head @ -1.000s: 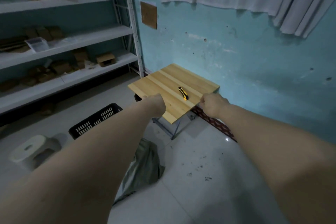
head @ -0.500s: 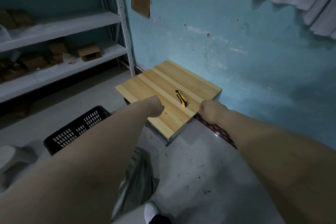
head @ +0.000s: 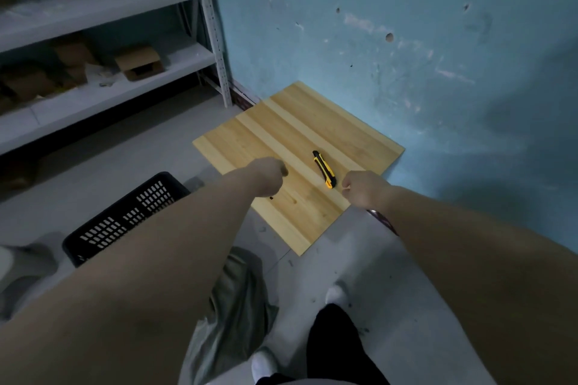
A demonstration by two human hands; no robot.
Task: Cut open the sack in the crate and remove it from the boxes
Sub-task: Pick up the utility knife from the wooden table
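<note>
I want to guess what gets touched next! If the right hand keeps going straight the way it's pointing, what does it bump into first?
Most likely the yellow utility knife. The right hand is loosely curled, pointing at the knife's near end on the wooden tabletop, though its height above the wood is unclear.

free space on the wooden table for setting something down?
Most of the wooden table is bare: the whole far half toward the blue wall, and the near corner strip in front of both hands. It is crowded only mid-table, where the utility knife lies between the left hand and right hand.
</note>
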